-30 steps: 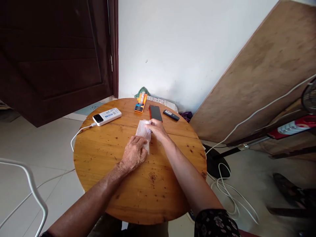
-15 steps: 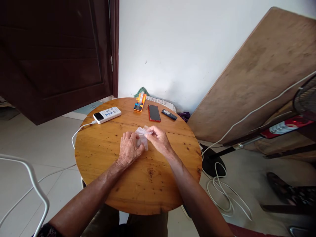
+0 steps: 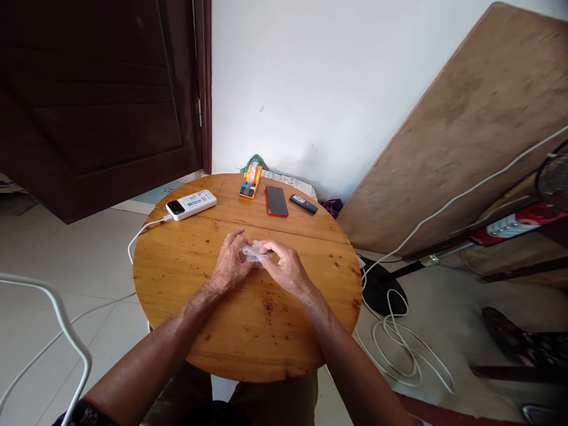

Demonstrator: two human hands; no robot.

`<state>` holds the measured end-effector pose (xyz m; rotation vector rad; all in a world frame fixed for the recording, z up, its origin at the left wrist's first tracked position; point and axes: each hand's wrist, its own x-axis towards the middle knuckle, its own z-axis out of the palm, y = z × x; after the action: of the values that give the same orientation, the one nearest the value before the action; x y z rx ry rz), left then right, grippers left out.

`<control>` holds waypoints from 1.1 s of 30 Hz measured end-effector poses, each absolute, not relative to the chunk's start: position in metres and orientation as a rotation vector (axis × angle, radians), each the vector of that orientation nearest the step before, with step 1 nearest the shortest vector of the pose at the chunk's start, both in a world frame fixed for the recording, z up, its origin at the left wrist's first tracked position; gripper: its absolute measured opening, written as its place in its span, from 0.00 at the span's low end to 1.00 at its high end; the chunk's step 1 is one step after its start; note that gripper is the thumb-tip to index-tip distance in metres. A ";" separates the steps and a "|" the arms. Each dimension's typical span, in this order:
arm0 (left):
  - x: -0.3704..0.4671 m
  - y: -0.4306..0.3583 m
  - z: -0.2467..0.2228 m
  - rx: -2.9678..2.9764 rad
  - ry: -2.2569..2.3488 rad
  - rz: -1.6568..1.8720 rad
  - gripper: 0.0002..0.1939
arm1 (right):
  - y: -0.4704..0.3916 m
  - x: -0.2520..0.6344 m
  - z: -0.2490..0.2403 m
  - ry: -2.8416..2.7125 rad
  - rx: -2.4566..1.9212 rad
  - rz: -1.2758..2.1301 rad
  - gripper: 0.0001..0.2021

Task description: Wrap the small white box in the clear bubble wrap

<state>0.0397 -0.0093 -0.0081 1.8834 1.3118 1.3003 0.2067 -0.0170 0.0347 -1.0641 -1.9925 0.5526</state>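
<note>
A small clear plastic bag [image 3: 254, 251] lies folded low on the round wooden table [image 3: 186, 296], near its middle. My left hand [image 3: 229, 262] presses on the bag's left side with fingers spread over it. My right hand [image 3: 286, 267] pinches the bag's right edge between thumb and fingers. Most of the bag is hidden between the two hands.
At the table's far edge lie a white power bank [image 3: 191, 204] with a white cable, an orange tape dispenser [image 3: 250, 181], a red-cased phone [image 3: 276, 200] and a small dark remote [image 3: 304, 203]. A wooden board [image 3: 465, 124] leans at right, with white cables [image 3: 394, 349] on the floor.
My right hand drew back from the bag's far end toward me, folding the bag over. The bag went from stretched out to a small bundle between both hands.
</note>
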 end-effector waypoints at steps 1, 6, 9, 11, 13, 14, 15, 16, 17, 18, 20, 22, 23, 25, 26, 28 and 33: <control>0.039 -0.009 -0.008 1.882 1.286 1.294 0.10 | -0.018 0.208 0.033 -2.017 -1.045 0.531 0.06; 0.034 -0.008 -0.004 1.887 1.236 1.216 0.03 | -0.024 0.210 0.024 -2.149 -0.956 0.327 0.06; 0.030 -0.010 0.004 1.911 1.241 1.155 0.04 | -0.027 0.208 0.020 -2.248 -0.980 0.193 0.13; 0.026 -0.013 0.010 1.946 1.228 1.100 0.06 | -0.028 0.207 0.018 -2.300 -0.997 0.135 0.15; 0.024 -0.014 0.014 1.988 1.207 1.042 0.10 | -0.027 0.206 0.015 -2.319 -0.994 0.125 0.17; 0.023 -0.015 0.015 2.012 1.195 1.019 0.13 | -0.026 0.206 0.013 -2.318 -0.984 0.140 0.19; 0.023 -0.015 0.015 2.037 1.183 1.007 0.16 | -0.025 0.206 0.011 -2.311 -0.970 0.162 0.21; 0.023 -0.014 0.014 2.060 1.173 1.006 0.17 | -0.023 0.206 0.010 -2.295 -0.960 0.184 0.22; 0.024 -0.014 0.012 2.080 1.163 1.018 0.18 | -0.022 0.206 0.008 -2.271 -0.953 0.203 0.22; 0.025 -0.013 0.010 2.089 1.155 1.043 0.18 | -0.021 0.205 0.007 -2.240 -0.952 0.220 0.21; 0.027 -0.013 0.007 2.054 1.144 1.104 0.15 | -0.020 0.205 0.007 -2.152 -0.956 0.263 0.18; 0.029 -0.013 0.007 1.945 1.137 1.136 0.12 | -0.020 0.204 0.009 -2.041 -0.966 0.343 0.13; 0.030 -0.013 0.009 1.877 1.141 1.129 0.11 | -0.020 0.204 0.011 -1.983 -0.981 0.408 0.11; 0.030 -0.016 0.013 1.753 1.165 1.060 0.12 | -0.022 0.203 0.015 -1.867 -1.050 0.592 0.05; 0.029 -0.017 0.016 1.705 1.181 1.011 0.13 | -0.023 0.203 0.016 -1.808 -1.091 0.706 0.03; 0.029 -0.020 0.022 1.633 1.191 0.929 0.15 | -0.024 0.204 0.019 -1.690 -1.149 0.928 0.03; 0.027 -0.019 0.024 1.516 1.168 0.888 0.18 | -0.023 0.211 0.025 -1.604 -1.083 1.194 0.12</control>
<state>0.0268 -0.0188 0.0236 1.5160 1.1685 0.8878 0.2113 -0.0229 0.0253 -1.0831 -1.6043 1.1940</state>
